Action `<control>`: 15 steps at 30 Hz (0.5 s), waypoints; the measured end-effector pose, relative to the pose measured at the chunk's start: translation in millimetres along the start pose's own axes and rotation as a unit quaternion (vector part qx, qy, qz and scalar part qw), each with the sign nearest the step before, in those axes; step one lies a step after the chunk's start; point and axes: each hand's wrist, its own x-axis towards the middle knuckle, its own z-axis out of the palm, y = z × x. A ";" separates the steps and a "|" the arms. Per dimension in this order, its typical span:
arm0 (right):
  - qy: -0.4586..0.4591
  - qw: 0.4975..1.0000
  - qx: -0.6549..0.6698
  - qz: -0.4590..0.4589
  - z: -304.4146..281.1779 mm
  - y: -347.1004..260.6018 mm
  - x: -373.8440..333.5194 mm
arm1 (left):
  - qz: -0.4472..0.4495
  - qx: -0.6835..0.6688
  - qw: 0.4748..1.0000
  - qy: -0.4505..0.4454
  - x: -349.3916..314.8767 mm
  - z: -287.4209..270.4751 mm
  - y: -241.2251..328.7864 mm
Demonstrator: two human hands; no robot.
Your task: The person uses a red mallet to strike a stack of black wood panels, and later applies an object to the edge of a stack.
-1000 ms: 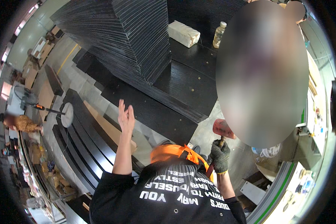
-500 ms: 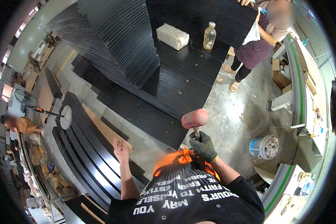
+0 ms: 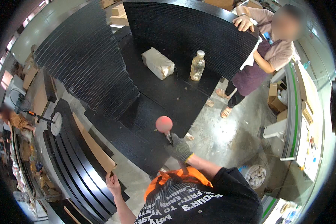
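Note:
My right hand (image 3: 179, 148), in a dark knitted glove, is wrapped round the handle of a mallet with a rounded red head (image 3: 164, 124). The mallet is held up over the near part of a black board (image 3: 138, 143), in front of my orange waist cloth (image 3: 190, 175). My bare left hand (image 3: 113, 183) is low at the left, its fingers loosely curled and apart. Its fingertips are by the near end of a long brown strip (image 3: 97, 147); whether they touch it I cannot tell. Several long black panels (image 3: 78, 160) lie beside it.
Tall stacks of black boards (image 3: 86, 63) stand ahead. A white wrapped block (image 3: 157, 63) and a bottle (image 3: 197, 66) rest between them. A co-worker (image 3: 250, 71) at the far right has a hand on a stack. A bucket (image 3: 246, 172) and a fan (image 3: 56, 124) stand on the floor.
The mallet and my right hand have moved left, its head now end-on. My left hand has gone lower and left. The view has shifted, showing more of the co-worker and far stack.

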 end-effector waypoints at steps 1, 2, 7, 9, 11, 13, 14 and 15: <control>0.005 0.999 -0.023 -0.045 -10.1 -0.5 22.5 | -0.019 0.049 0.997 0.061 -17.1 11.9 -5.8; 0.014 0.995 -0.043 -0.087 -14.5 1.7 47.9 | -0.025 0.013 0.992 0.119 -29.9 27.2 -24.9; 0.028 0.981 -0.098 -0.166 -19.0 15.6 134.8 | -0.115 0.098 0.988 -0.040 -78.4 63.2 57.1; 0.035 0.977 -0.131 -0.167 -14.3 28.6 146.7 | -0.116 0.097 0.988 -0.031 -88.0 72.8 62.1; 0.023 0.975 -0.148 -0.162 -18.0 29.1 144.2 | -0.167 -0.023 0.986 -0.013 -104.9 76.7 37.7; 0.005 0.977 -0.145 -0.156 -31.4 21.0 141.2 | -0.179 -0.031 0.983 0.029 -117.6 80.6 13.5; 0.015 0.978 -0.122 -0.166 -34.1 22.6 141.3 | -0.183 -0.035 0.981 0.052 -122.4 81.6 2.7; 0.023 0.980 -0.102 -0.169 -36.6 26.9 142.3 | -0.185 -0.038 0.980 0.058 -124.5 83.9 -4.9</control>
